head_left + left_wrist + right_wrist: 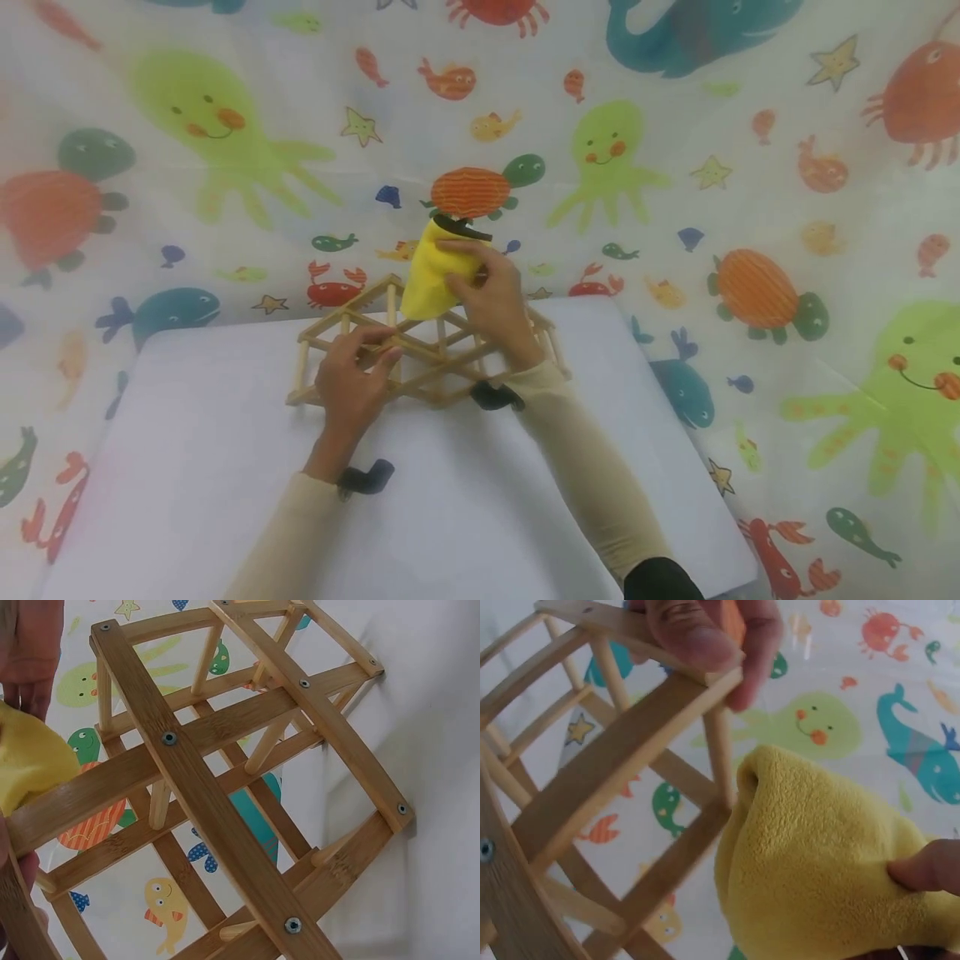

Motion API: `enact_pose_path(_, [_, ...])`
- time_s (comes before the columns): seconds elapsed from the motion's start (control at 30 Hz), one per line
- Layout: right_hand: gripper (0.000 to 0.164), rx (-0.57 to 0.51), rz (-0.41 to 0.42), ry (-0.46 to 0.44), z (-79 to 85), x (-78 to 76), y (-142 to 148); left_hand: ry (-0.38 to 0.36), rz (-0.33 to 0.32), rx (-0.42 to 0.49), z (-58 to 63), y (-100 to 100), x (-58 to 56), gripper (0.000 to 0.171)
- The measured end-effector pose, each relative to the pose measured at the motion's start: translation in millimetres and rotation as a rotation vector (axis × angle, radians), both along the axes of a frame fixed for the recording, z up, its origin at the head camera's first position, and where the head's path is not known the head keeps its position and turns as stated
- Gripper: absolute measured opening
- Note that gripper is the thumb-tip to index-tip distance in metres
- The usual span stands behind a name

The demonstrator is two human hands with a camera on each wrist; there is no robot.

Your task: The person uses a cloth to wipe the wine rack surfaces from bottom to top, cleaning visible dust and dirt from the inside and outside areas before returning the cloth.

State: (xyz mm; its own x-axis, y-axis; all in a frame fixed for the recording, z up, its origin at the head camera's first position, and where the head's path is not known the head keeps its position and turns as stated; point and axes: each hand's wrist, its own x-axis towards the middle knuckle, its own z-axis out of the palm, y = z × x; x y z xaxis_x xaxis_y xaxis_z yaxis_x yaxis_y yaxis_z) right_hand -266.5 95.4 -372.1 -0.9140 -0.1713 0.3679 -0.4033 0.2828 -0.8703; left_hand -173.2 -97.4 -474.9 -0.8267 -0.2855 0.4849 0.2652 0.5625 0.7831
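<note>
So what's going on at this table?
A person's left hand grips a top slat of a wooden lattice rack, while their right hand holds a bunched yellow cloth by pinching it. The cloth is up close to the rack's raised end; I can't tell whether they touch. Both hands are over the white table.

A tabletop spot; whether in a home or a studio cannot be told. Below the grip of the right hand (497, 304) lies a white table (217, 425); behind and to both sides, a pale sheet (300, 108) printed with cartoon octopuses (609, 146), turtles (756, 287) and whales (686, 387).
</note>
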Motion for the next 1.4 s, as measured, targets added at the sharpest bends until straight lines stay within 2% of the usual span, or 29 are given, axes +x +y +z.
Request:
enact_pose_path(0.2, [0.048, 0.183, -0.059, -0.075, -22.2, -9.7, -16.5, 0.007, -0.007, -0.005, -1.6, 1.9, -0.8, 0.030])
enact_pose_path(0.33, [0.050, 0.267, -0.041, -0.106, -35.9, -10.6, -27.2, 0.003, -0.003, -0.009, -2.6, 2.7, -0.2, 0.031])
enact_pose_path(0.47, [0.048, 0.358, -0.045, -0.033, -39.4, -8.2, -38.1, 0.012, -0.010, -0.004, -3.2, 3.1, -0.8, 0.033])
enact_pose_path(0.6, [0.046, 0.570, -0.148, 0.019, -42.3, -10.8, -37.6, 0.033, -0.012, -0.006, -4.0, 3.2, -1.2, 0.031])
enact_pose_path(0.67, [0.046, 0.637, -0.205, 0.013, -42.9, -11.0, -33.7, 0.035, -0.015, -0.008, -4.4, 3.6, -0.9, 0.031])
enact_pose_path(0.73, [0.046, 0.640, -0.242, 0.012, -42.4, -9.9, -30.6, 0.032, -0.019, -0.009, -4.7, 4.4, -0.5, 0.032])
enact_pose_path(0.77, [0.046, 0.606, -0.241, 0.015, -41.6, -9.3, -29.9, 0.030, -0.020, -0.009, -4.8, 4.7, -0.3, 0.032])
enact_pose_path(0.87, [0.045, 0.469, -0.169, 0.054, -38.8, -7.5, -33.4, 0.032, -0.012, -0.013, -4.4, 5.2, 0.5, 0.032])
enact_pose_path(0.93, [0.044, 0.436, -0.111, 0.078, -38.5, -6.7, -38.2, 0.036, -0.001, -0.011, -4.6, 5.0, 1.0, 0.031])
enact_pose_path(1.0, [0.044, 0.481, -0.093, 0.089, -39.8, -7.1, -42.1, 0.039, 0.009, -0.010, -5.2, 4.7, 1.3, 0.031])
enact_pose_path(1.13, [0.044, 0.699, -0.200, 0.074, -46.4, -11.6, -39.4, 0.048, 0.009, -0.012, -6.5, 4.8, 1.5, 0.031])
enact_pose_path(1.2, [0.044, 0.745, -0.249, 0.062, -47.0, -12.7, -34.6, 0.052, 0.002, -0.015, -7.2, 5.2, 1.4, 0.031])
enact_pose_path(1.23, [0.044, 0.740, -0.259, 0.063, -47.1, -13.3, -32.7, 0.060, 0.000, -0.014, -7.3, 5.7, 1.5, 0.030])
enact_pose_path(1.3, [0.044, 0.664, -0.232, 0.086, -43.7, -12.0, -30.3, 0.072, 0.003, -0.014, -7.4, 6.2, 1.7, 0.030])
enact_pose_path(1.4, [0.046, 0.580, -0.122, 0.149, -40.9, -12.3, -32.9, 0.081, 0.015, -0.010, -7.5, 6.1, 1.7, 0.030])
